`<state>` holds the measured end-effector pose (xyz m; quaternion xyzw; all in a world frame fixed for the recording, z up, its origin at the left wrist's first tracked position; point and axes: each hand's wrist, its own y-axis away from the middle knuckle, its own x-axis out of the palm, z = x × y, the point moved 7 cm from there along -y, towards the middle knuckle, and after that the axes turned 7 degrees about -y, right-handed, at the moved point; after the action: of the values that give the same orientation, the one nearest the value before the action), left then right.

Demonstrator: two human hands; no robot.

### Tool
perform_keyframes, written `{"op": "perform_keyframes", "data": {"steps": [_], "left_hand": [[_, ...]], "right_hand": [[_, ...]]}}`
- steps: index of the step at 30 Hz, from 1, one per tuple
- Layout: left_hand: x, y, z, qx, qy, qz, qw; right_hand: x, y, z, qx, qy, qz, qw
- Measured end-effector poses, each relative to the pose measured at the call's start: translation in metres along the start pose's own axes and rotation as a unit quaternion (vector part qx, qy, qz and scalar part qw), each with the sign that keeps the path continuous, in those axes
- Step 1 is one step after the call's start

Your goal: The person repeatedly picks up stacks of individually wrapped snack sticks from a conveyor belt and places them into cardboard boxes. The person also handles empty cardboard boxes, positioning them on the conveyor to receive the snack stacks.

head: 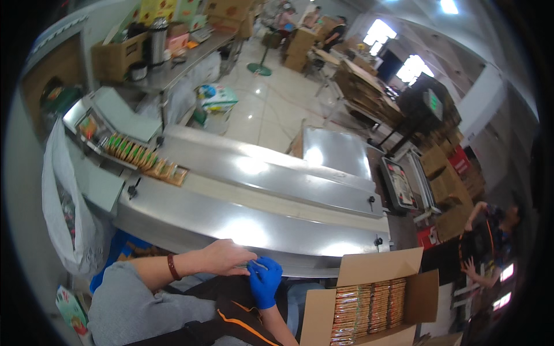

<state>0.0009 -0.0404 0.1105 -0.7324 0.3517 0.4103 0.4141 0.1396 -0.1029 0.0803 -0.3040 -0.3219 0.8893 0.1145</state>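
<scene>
My left hand [227, 258] is bare, with a dark red band at the wrist. It meets my right hand [265, 281], which wears a blue glove, above my lap at the near edge of a steel-sided conveyor [225, 225]. The fingers of both hands touch. A small sliver of something pale shows between them, too hidden to name. To the right of my gloved hand stands an open cardboard box [320, 318], packed with rows of flat wrapped packets [368, 309]. More packets [134, 151] line the conveyor channel at the far left.
A white sack [65, 194] hangs at the left, beside a blue crate [101, 270]. A steel table [190, 60] holding boxes and a metal flask [159, 41] stands behind. A platform scale [398, 184] lies past the conveyor's right end. A co-worker [489, 242] is at the right.
</scene>
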Motion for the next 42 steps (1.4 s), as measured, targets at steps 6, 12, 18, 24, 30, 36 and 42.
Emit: {"op": "perform_keyframes", "data": {"steps": [6,12,18,24,30,36,42], "left_hand": [[0.012,-0.022,-0.005,0.022,-0.006,0.046,0.999],[0.033,-0.027,-0.011,-0.005,-0.034,0.111,0.993],[0.054,-0.029,-0.001,-0.118,0.01,0.142,0.983],[0.077,-0.024,0.019,-0.235,0.158,0.083,0.955],[0.078,-0.031,0.016,-0.239,0.199,0.081,0.947],[0.074,-0.031,0.006,-0.229,0.285,0.122,0.923],[0.072,-0.018,0.009,-0.108,0.198,0.048,0.973]], "right_hand": [[-0.01,0.018,-0.013,0.106,0.009,0.011,0.994],[0.007,0.044,-0.053,0.202,0.012,0.106,0.974],[0.015,0.041,-0.033,0.008,0.169,0.167,0.971],[0.011,0.029,-0.004,-0.058,0.211,0.134,0.967],[0.001,0.038,-0.02,0.021,0.124,0.02,0.992],[-0.013,0.049,-0.048,0.12,-0.032,-0.12,0.985],[-0.017,0.054,-0.06,0.123,0.009,-0.081,0.989]]}}
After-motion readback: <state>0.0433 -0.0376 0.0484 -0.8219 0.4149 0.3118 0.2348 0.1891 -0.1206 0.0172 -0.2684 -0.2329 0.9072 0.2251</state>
